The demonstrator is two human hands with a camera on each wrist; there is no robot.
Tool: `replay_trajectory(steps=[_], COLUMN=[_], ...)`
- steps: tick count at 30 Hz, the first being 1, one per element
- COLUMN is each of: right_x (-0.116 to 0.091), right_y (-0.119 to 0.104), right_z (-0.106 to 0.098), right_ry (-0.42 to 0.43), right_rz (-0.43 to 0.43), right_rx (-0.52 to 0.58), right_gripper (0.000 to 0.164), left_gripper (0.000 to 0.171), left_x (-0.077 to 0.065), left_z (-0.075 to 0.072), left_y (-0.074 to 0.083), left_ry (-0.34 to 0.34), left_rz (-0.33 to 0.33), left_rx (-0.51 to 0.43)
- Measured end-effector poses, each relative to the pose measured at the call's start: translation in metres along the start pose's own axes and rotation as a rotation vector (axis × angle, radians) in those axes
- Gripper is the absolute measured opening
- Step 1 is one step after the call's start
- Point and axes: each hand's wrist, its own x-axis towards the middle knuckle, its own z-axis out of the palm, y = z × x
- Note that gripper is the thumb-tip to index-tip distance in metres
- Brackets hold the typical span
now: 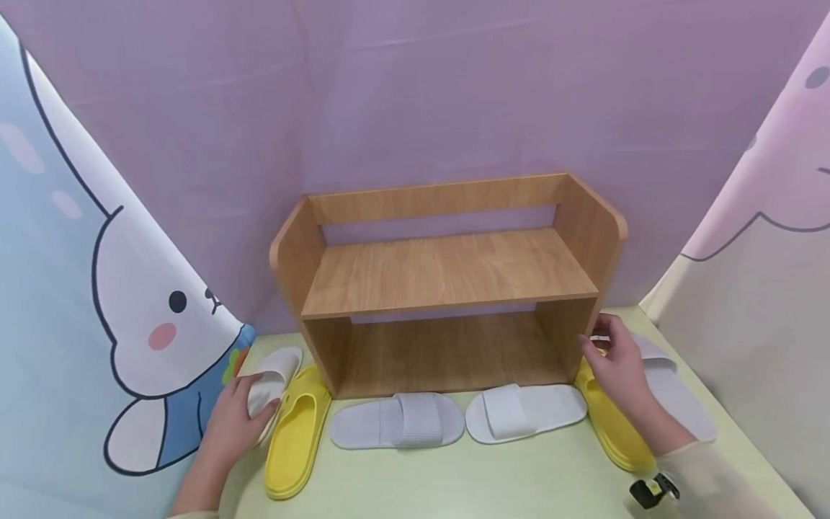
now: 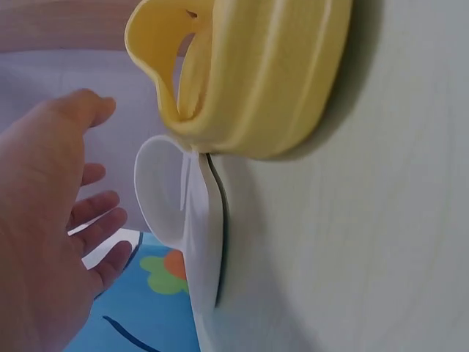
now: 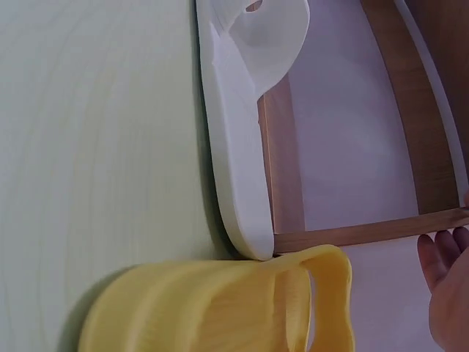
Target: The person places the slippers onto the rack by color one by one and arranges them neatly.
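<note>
My left hand [image 1: 235, 424] hovers over a white slipper [image 1: 283, 365] at the left, fingers loosely spread and nothing in them; the left wrist view shows a gap between the hand and that slipper [image 2: 201, 242]. Beside it lies a yellow slipper [image 1: 289, 461]. My right hand [image 1: 620, 366] is above another yellow slipper [image 1: 624, 441], its bent fingers at the side panel of a wooden shelf [image 1: 447, 270]. In the right wrist view, the fingertips [image 3: 429, 253] are right at the panel's edge [image 3: 374, 229]. No slipper is in the right hand.
Before the shelf, a grey slipper [image 1: 363, 425] and a white slipper [image 1: 551, 411] lie sideways on the pale table [image 1: 454, 483]. Another grey slipper [image 1: 681, 400] lies at the far right. A purple cloth [image 1: 441, 94] hangs behind, with printed curtains [image 1: 58, 288] on both sides.
</note>
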Motion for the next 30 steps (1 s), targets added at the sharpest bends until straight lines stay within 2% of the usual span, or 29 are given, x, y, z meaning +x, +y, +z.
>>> replay_trajectory(steps=[8, 16, 24, 30], right_x=[0.000, -0.002, -0.001, -0.001], right_y=[-0.001, 0.003, 0.005, 0.006], right_z=[0.008, 0.007, 0.008, 0.009], right_ry=[0.046, 0.083, 0.089, 0.089], right_rz=[-0.024, -0.022, -0.057, -0.042], right_rx=[0.039, -0.026, -0.024, -0.030], right_gripper=[0.037, 0.032, 0.033, 0.034], left_gripper=[0.079, 0.087, 0.093, 0.097], left_x=[-0.011, -0.013, -0.015, -0.016], left_z=[-0.002, 0.002, 0.004, 0.005], left_y=[-0.015, -0.021, -0.030, -0.035], left_ry=[0.006, -0.055, -0.090, -0.118], left_rz=[0.065, 0.029, 0.017, 0.005], left_rx=[-0.009, -0.007, -0.003, -0.030])
